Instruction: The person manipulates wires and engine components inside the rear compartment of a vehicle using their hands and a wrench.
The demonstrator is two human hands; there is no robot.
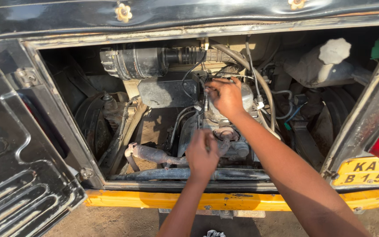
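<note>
Both my hands reach into the open rear engine bay of a small black and yellow vehicle. My right hand (227, 96) is up at the top of the grey engine (237, 147), its fingers pinched on a thin metal tool or rod (205, 105) that stands nearly upright. My left hand (202, 153) is lower, closed around a part at the front of the engine, just left of a round fitting (227, 133). What it grips is hidden by the fingers.
A black air-filter cylinder with a ribbed hose (141, 62) lies across the top. A rusty exhaust pipe (152, 154) runs at lower left. The open black hatch door (14, 175) hangs at left. A white-capped tank (325, 59) sits at right, above a yellow plate (367, 172).
</note>
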